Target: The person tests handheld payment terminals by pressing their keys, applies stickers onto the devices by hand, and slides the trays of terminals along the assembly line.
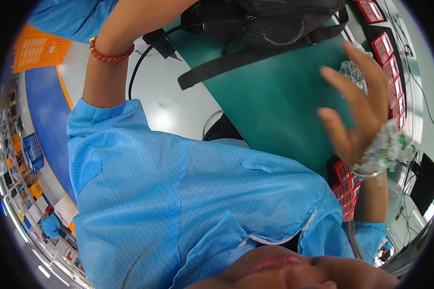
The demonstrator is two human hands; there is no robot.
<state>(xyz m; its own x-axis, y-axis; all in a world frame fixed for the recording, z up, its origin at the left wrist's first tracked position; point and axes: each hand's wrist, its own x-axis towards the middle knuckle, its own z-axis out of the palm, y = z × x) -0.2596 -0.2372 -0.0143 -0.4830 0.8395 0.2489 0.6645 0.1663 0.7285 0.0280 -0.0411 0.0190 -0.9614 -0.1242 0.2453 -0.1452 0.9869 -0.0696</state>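
My left hand (152, 17) reaches up over the far left, with a red beaded bracelet (112, 56) on the wrist. Its fingers run out past the top edge, so their hold is hidden. Just right of it lies a black mesh bag (270, 24) with a flat black strap (226, 66), on a green mat (275, 106). My right hand (357, 106) is raised over the mat's right side, open, fingers spread and slightly blurred. Around that wrist is a clear and green crinkled band (388, 149). Behind the fingers shows a whitish clump (354, 74), partly covered.
Red blocks with dark dots stand in a row (393, 72) along the right edge and in a stack (346, 190) nearer me. A black cable (135, 72) curves over the pale table (173, 101). An orange crate (41, 50) and blue cloth (67, 19) are at far left.
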